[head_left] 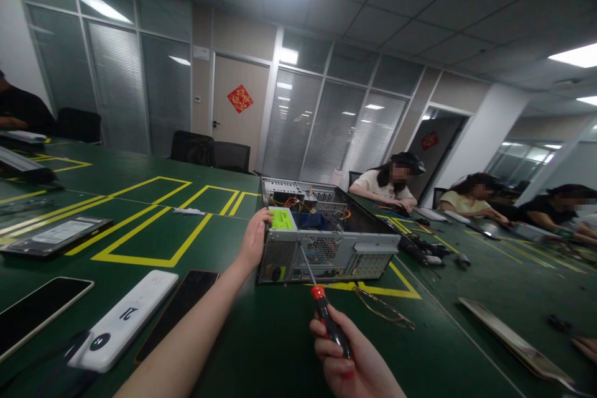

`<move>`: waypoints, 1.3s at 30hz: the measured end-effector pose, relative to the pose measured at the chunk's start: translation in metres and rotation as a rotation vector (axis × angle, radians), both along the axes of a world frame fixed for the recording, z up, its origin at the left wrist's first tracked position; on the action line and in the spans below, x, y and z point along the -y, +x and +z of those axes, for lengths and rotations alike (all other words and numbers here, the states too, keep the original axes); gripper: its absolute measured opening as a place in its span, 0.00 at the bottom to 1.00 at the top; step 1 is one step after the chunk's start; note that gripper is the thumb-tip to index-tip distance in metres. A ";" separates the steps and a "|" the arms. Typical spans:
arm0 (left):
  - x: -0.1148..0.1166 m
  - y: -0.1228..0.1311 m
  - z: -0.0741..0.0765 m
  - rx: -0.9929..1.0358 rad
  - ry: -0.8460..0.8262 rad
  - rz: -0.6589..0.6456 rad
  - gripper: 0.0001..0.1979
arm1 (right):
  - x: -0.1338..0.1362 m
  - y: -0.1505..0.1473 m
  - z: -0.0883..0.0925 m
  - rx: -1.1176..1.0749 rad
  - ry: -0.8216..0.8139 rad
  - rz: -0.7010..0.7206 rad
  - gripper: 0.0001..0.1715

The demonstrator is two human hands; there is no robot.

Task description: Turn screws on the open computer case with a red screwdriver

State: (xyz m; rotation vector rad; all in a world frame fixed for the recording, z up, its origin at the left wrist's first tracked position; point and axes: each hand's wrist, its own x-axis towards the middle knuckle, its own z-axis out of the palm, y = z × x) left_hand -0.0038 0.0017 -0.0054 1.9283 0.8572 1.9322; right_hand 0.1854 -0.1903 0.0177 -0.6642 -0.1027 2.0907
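An open desktop computer case (326, 249) lies on the green table (261, 336), its back panel toward me and its cables and a green-labelled part showing inside. My left hand (255, 237) grips the case's near left corner. Closer to me, my right hand (351, 357) is closed round a screwdriver (321, 301) with a red and black handle. Its metal tip rests against the case's back panel, near the fan grille.
A white power bank (122, 319) and two dark phones (37, 310) lie at the left, with a flat panel (55, 235) beyond them. Eyeglasses (382, 306) lie right of the case. Three people sit at the far right. Yellow tape marks the table.
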 end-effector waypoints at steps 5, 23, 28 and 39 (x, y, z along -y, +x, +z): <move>0.000 0.000 -0.001 0.003 0.004 -0.002 0.20 | 0.002 -0.008 0.003 0.152 -0.048 -0.033 0.18; 0.001 0.001 0.002 0.006 0.007 0.003 0.21 | -0.003 -0.006 0.001 0.141 -0.025 -0.078 0.17; 0.000 0.001 0.000 0.005 0.012 0.000 0.20 | -0.003 -0.001 0.001 -0.003 -0.007 -0.045 0.19; 0.000 0.001 0.001 -0.002 0.017 0.006 0.21 | -0.005 -0.004 0.003 0.174 -0.038 -0.073 0.20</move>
